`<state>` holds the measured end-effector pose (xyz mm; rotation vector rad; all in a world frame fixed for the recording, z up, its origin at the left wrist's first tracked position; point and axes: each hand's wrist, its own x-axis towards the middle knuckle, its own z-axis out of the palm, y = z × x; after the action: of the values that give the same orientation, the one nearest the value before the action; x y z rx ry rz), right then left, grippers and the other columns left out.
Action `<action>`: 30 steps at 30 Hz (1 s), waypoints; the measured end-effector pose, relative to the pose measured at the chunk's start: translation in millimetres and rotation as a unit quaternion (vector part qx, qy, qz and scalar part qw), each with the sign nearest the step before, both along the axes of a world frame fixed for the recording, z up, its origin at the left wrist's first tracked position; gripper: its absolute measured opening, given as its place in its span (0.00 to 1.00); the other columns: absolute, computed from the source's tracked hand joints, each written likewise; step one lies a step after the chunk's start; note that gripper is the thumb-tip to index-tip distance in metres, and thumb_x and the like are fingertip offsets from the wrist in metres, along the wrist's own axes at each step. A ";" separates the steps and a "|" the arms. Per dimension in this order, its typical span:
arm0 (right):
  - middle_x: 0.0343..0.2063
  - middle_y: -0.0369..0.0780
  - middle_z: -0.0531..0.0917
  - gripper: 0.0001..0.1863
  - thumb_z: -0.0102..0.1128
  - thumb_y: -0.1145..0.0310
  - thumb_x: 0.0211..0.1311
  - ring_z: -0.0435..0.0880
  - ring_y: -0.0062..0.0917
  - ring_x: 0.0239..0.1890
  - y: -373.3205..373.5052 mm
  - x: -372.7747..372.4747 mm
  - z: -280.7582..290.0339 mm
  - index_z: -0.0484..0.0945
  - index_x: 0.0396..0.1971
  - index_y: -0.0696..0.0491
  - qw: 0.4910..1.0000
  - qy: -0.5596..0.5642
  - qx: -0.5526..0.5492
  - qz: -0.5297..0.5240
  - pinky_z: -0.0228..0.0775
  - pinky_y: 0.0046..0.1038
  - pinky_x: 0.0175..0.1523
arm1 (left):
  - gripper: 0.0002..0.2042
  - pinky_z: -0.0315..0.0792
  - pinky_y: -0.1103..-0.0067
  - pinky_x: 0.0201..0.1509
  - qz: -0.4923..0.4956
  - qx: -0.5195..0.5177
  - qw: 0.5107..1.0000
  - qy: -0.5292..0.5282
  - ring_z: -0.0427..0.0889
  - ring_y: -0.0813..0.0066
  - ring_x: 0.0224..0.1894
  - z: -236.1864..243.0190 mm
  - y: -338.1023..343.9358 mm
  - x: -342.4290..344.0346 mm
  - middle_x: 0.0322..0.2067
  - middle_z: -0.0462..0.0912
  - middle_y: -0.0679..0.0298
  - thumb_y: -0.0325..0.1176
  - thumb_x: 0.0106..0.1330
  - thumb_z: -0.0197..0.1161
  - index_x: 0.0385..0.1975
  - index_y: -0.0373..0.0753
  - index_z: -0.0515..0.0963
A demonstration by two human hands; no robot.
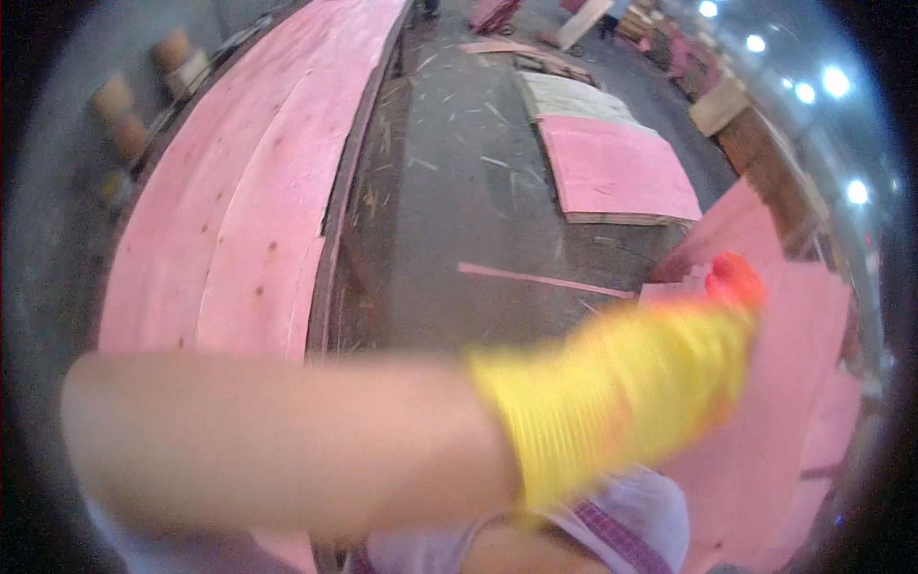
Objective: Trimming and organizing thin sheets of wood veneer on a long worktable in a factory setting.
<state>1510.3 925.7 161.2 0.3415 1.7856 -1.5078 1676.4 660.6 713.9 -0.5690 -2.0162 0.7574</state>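
My left forearm reaches from the lower left across to the right. My left hand (650, 373) wears a yellow knitted glove with orange-red at the fingertips. It is smeared by motion, so I cannot make out how its fingers are set. The hand passes in front of a pile of pink sheets (798, 383), thin and wood-like, on the right. Whether it touches them does not show. A bit of bare arm and a pale sleeve with a purple stripe show at the bottom edge, below the glove. My right hand is out of view.
On the left runs a long table covered in pink sheets (253, 182) with dark knots. Farther off, a low stack of pink and pale sheets (617, 172) lies on the grey floor. A pink strip (545, 279) and scattered splinters lie on the floor too.
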 end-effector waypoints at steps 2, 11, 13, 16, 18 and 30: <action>0.16 0.36 0.76 0.07 0.58 0.61 0.54 0.68 0.25 0.11 -34.8 1.1 0.3 0.75 0.29 0.48 0.997 0.012 -0.032 0.073 0.60 0.29 0.15 | 0.06 0.70 0.68 0.37 -0.079 0.092 0.979 -0.163 0.79 0.63 0.27 -10.9 -32.7 -7.3 0.21 0.80 0.64 0.33 0.46 0.57 0.11 0.44 0.76; 0.14 0.34 0.75 0.08 0.56 0.61 0.55 0.70 0.23 0.11 -93.4 -29.3 -30.4 0.72 0.22 0.48 0.962 -0.096 0.047 0.251 0.60 0.29 0.15 | 0.11 0.70 0.65 0.41 0.066 0.320 0.912 -0.249 0.78 0.63 0.39 -74.3 -99.5 14.3 0.31 0.78 0.66 0.37 0.59 0.55 0.40 0.47 0.75; 0.13 0.35 0.74 0.08 0.57 0.61 0.55 0.71 0.24 0.11 -93.0 -33.3 -36.1 0.72 0.21 0.48 0.952 -0.094 0.036 0.291 0.61 0.29 0.15 | 0.10 0.69 0.65 0.38 0.156 0.333 0.887 -0.279 0.77 0.63 0.37 -69.0 -69.0 32.7 0.29 0.77 0.63 0.37 0.56 0.56 0.37 0.45 0.75; 0.16 0.36 0.74 0.07 0.56 0.62 0.56 0.68 0.21 0.11 -86.4 -32.6 -65.7 0.74 0.26 0.50 0.953 -0.150 0.027 0.262 0.59 0.25 0.15 | 0.12 0.66 0.65 0.32 0.232 0.217 0.882 -0.349 0.74 0.61 0.29 -51.9 7.5 60.4 0.21 0.71 0.60 0.36 0.49 0.57 0.32 0.40 0.74; 0.16 0.36 0.74 0.07 0.56 0.63 0.55 0.68 0.21 0.11 -79.2 -25.0 -65.1 0.74 0.26 0.50 0.956 -0.142 0.035 0.256 0.59 0.25 0.15 | 0.11 0.66 0.65 0.32 0.264 0.119 0.879 -0.378 0.72 0.62 0.27 -16.4 47.3 77.0 0.19 0.69 0.61 0.35 0.47 0.56 0.28 0.37 0.74; 0.16 0.35 0.74 0.06 0.58 0.63 0.54 0.68 0.22 0.11 -60.7 56.0 -86.6 0.73 0.24 0.48 0.900 -0.093 0.096 0.415 0.59 0.25 0.15 | 0.14 0.69 0.62 0.33 0.247 0.107 0.935 -0.229 0.75 0.62 0.31 -72.8 147.0 163.0 0.28 0.75 0.53 0.34 0.49 0.54 0.33 0.33 0.76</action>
<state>1566.3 865.0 74.5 -0.1786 1.6103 -0.6717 1839.5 807.6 641.0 -0.1033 -2.6911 0.7218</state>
